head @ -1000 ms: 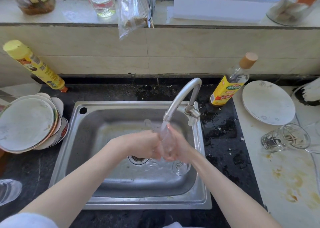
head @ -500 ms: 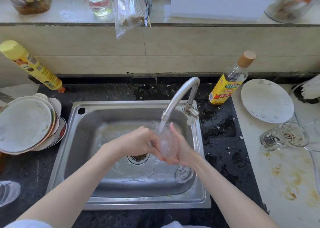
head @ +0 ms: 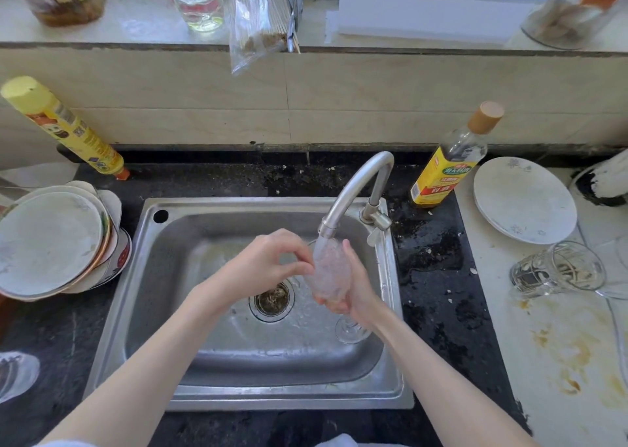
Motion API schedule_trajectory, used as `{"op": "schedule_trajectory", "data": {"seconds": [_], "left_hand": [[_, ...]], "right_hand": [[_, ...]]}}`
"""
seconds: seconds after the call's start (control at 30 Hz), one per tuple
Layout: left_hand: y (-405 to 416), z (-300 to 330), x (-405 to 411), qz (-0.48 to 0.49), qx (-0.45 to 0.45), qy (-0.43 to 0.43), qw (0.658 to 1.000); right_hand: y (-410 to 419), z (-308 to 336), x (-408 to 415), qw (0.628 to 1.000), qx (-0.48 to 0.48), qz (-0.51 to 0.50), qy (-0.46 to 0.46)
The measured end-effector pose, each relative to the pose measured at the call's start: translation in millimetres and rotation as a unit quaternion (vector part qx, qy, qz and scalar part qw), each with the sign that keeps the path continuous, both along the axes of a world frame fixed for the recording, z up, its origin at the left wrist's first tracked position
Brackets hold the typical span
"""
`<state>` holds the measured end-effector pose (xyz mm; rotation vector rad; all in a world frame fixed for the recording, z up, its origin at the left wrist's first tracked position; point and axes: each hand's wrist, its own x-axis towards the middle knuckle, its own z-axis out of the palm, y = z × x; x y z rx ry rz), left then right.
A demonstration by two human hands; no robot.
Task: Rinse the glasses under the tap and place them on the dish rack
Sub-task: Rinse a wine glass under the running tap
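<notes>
A clear stemmed glass [head: 331, 273] is under the running tap [head: 353, 191], bowl up and filled with churning water, over the steel sink [head: 217, 372]. My right hand [head: 356, 283] grips the bowl from the right, with the glass's foot showing below my wrist. My left hand [head: 272, 263] is at the glass's left side, its fingers curled with their tips touching the rim. A dirty tumbler [head: 557, 269] lies on its side on the right counter. Part of another glass [head: 17, 375] shows at the left edge.
Stacked plates [head: 51, 242] stand left of the sink and a white plate [head: 523, 198] lies at the right. A yellow-labelled bottle [head: 448, 164] stands beside the tap, a yellow spray can [head: 64, 127] at back left. Jars and a bag line the sill. The right counter is stained.
The glass has tilted more upright under the stream. My left hand has drawn back from covering the bowl, so only its fingertips meet the rim.
</notes>
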<state>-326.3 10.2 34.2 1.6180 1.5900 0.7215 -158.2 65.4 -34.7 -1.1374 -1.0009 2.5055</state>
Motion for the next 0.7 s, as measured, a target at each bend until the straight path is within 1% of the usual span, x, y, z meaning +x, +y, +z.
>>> {"op": "schedule_trajectory", "data": {"seconds": [0.07,0.13,0.23,0.3,0.37,0.47,0.57,0.7], "left_hand": [[-2,-4,1,-0.003,0.004,-0.001,1.000],[-6,-9,6,0.008,-0.010,-0.022,1.000],[-11,-15,17,0.033,-0.035,-0.093,0.995],[-11,-19,22,0.056,-0.032,-0.152,0.986],[-11,-21,25,0.084,-0.027,-0.180,0.980],[-10,-26,26,0.107,-0.027,-0.186,0.976],[-10,-28,24,0.135,-0.040,-0.158,0.977],[-10,-32,20,0.191,-0.051,-0.155,0.968]], "right_hand": [[-1,1,-1,1.000,-0.015,-0.002,0.006],[-1,-2,-4,1.000,-0.009,-0.010,0.019],[-3,-1,-5,1.000,0.015,-0.010,0.014],[-2,2,-3,1.000,-0.004,-0.016,-0.018],[-1,5,-2,0.999,-0.020,-0.016,-0.032],[-1,5,0,1.000,-0.011,-0.017,-0.023],[-2,7,1,0.999,0.011,-0.012,-0.040],[-6,2,2,0.995,0.073,0.009,-0.063]]}}
